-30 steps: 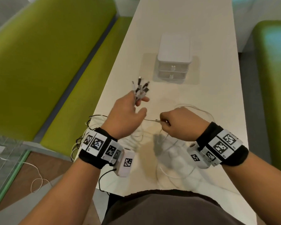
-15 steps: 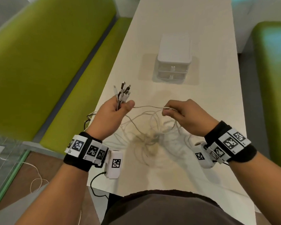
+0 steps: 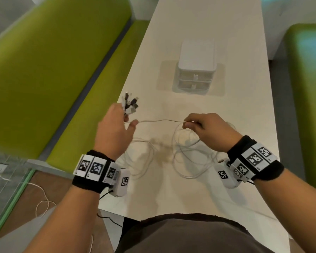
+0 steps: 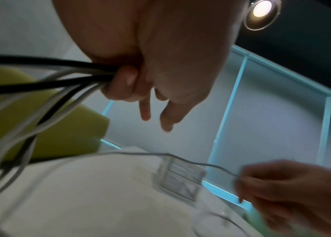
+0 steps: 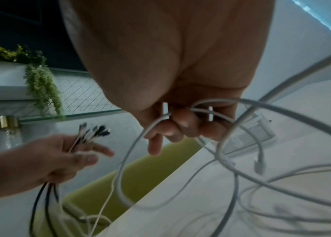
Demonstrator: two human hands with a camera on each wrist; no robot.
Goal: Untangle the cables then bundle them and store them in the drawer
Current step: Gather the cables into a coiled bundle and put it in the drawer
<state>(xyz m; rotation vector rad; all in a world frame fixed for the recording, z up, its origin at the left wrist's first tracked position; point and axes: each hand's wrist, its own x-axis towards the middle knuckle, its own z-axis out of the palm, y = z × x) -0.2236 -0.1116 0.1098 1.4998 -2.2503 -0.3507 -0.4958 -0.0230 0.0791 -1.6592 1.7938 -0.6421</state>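
My left hand [image 3: 117, 123] grips a bunch of black and white cables [image 4: 45, 75] near their plug ends [image 3: 129, 105], which stick up past the fingers; its thumb and forefinger are spread. One white cable [image 3: 161, 121] runs taut from there to my right hand [image 3: 202, 128], which pinches it and holds white loops [image 5: 211, 110]. More white loops [image 3: 188, 157] hang and lie on the table under both hands. The small white drawer unit [image 3: 196, 66] stands farther back, both drawers closed.
The white table [image 3: 235, 110] is long and narrow. Green benches [image 3: 44, 70] run along its left side, another green seat [image 3: 310, 88] on the right. A thin white cord [image 3: 42, 203] lies on the floor at lower left.
Both hands have moved apart, stretching the white cable between them. The left hand rose slightly with the plug ends and its thumb and forefinger opened; the loops under the hands have spread out.
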